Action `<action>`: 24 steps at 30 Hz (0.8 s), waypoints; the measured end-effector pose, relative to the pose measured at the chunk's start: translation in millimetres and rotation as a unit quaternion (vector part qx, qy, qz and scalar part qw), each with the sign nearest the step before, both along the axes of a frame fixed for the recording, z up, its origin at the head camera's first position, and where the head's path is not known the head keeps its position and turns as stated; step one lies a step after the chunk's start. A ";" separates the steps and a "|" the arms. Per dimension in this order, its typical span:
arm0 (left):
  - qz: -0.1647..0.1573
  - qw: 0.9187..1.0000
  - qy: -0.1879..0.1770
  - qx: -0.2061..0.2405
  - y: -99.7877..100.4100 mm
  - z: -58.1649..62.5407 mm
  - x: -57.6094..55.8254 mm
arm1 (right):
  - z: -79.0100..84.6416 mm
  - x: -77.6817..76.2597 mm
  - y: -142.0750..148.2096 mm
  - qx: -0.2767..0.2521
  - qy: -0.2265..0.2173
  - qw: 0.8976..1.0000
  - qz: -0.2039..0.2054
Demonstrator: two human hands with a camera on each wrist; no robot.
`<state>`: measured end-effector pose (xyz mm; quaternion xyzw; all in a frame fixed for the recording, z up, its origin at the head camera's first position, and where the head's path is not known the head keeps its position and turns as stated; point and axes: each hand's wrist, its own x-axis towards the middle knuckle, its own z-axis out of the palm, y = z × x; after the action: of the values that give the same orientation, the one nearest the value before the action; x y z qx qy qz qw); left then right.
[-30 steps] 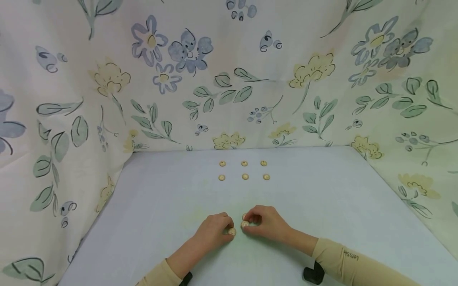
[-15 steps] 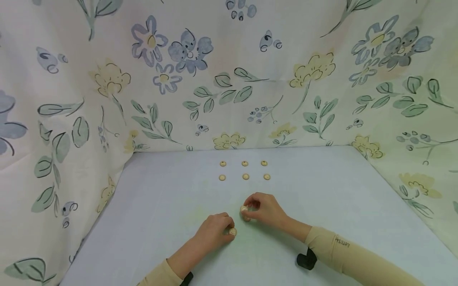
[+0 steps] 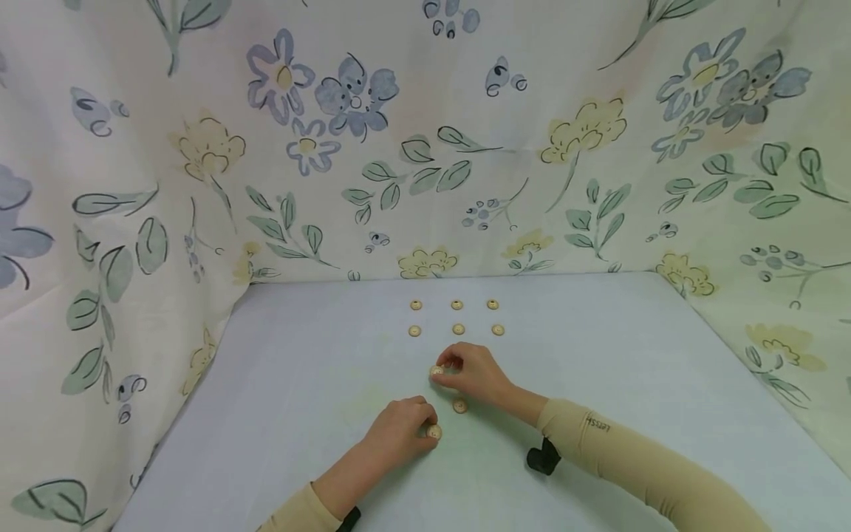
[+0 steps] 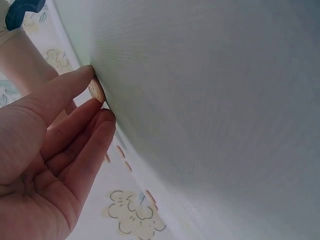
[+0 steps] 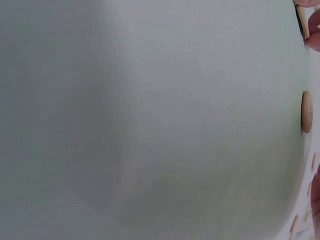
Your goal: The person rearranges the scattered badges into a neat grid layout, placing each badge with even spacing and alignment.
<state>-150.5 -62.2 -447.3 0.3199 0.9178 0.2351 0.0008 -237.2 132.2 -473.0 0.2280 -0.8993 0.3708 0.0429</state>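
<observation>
In the head view, my left hand [image 3: 396, 431] pinches a round wooden button [image 3: 434, 431] at the table surface. That same button [image 4: 96, 90] shows edge-on between thumb and fingertips in the left wrist view. Farther forward, my right hand [image 3: 476, 374] pinches a second wooden button [image 3: 436, 372] between thumb and fingers. A third wooden button [image 3: 460, 406] lies flat on the table between the two hands, touched by neither. The right wrist view catches this loose button [image 5: 307, 112] at its right edge; the right hand's grip is mostly cut off there.
Beyond the hands, several wooden buttons [image 3: 459, 329] lie spaced in two rows on the white table [image 3: 312, 369]. Floral cloth [image 3: 425, 185] hangs behind and along both sides. A black wrist device [image 3: 544, 457] sits under the right forearm.
My right hand has moved forward and to the left, carrying a button away from the one that now lies alone. The left hand has stayed in place with its button.
</observation>
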 end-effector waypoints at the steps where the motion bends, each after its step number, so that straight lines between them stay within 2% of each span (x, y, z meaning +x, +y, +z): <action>1: 0.000 1.000 -0.002 0.002 -0.3 0.2 0.1 | -0.3 -2.6 -3.0 0.001 0.001 1.000 -0.001; 15: -0.009 1.000 0.016 0.005 0.3 0.1 -2.7 | -3.6 -24.5 -32.7 -0.004 0.003 1.000 -0.003; 24: -0.016 0.999 0.028 0.011 -0.8 -2.0 -2.7 | -8.4 -27.2 -42.3 0.003 0.002 1.000 0.000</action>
<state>-153.2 -63.0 -449.4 0.3407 0.9097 0.2361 -0.0252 -264.4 89.9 -481.5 0.2291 -0.9003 0.3674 0.0442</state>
